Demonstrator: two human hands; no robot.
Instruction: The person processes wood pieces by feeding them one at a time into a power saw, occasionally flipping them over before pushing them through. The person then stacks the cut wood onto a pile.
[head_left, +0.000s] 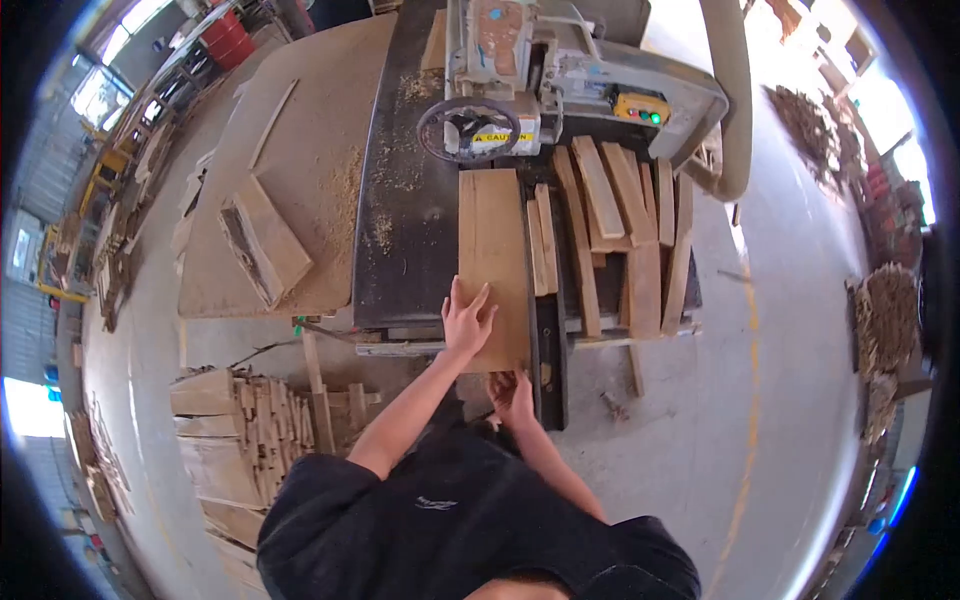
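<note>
A long flat board lies on the dark saw table, its right edge along a dark rail. My left hand rests on the board's upper face with its fingers spread. At the board's near end is my right hand, its fingers curled against the end edge; part of them is hidden under the board. The far end of the board reaches the machine, below a handwheel and a yellow caution label. Two narrow strips lie just right of the board.
Several cut strips are piled on the table's right side. To the left, a brown side table holds a rough-edged piece and a thin stick. Stacked wood stands on the floor at lower left. A control box shows a green light.
</note>
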